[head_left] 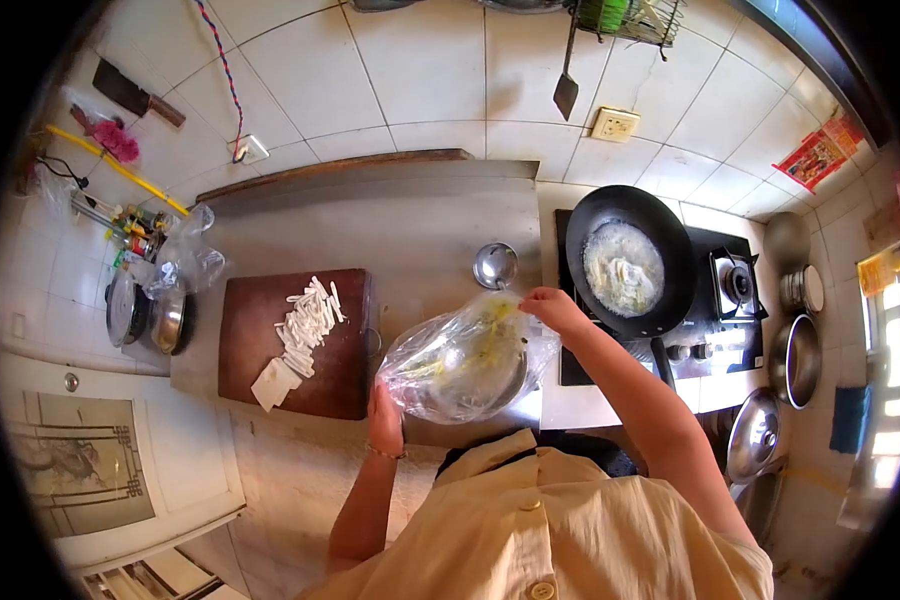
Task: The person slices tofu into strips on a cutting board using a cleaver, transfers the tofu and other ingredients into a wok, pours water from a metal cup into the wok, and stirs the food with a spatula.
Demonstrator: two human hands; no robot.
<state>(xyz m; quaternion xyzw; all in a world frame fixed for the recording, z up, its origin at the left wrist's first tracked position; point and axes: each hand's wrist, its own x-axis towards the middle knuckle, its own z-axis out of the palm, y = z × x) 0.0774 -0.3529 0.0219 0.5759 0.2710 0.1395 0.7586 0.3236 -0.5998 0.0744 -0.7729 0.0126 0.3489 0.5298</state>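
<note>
A clear plastic bag (440, 365) with yellow-green bits clinging inside is stretched between my hands. My left hand (385, 420) is closed at its left side, and my right hand (555, 308) pinches its upper right edge. Through the plastic shows a round, shiny rim, apparently a metal bowl beneath. Just above the bag stands a small metal bowl or ladle (495, 265). To the left, white strips (310, 325) and a flat white piece (275, 384) lie on a brown cutting board (245, 340). At right, a black wok (670, 240) holds pale food (623, 270) in bubbling liquid.
The wok sits on a black gas stove (710, 335) with a second burner (736, 284). Metal pans (796, 362) and a lid (753, 436) stand at the far right. A cleaver (122, 88) and a spatula (566, 95) hang on the tiled wall. Bagged items (185, 250) crowd the left.
</note>
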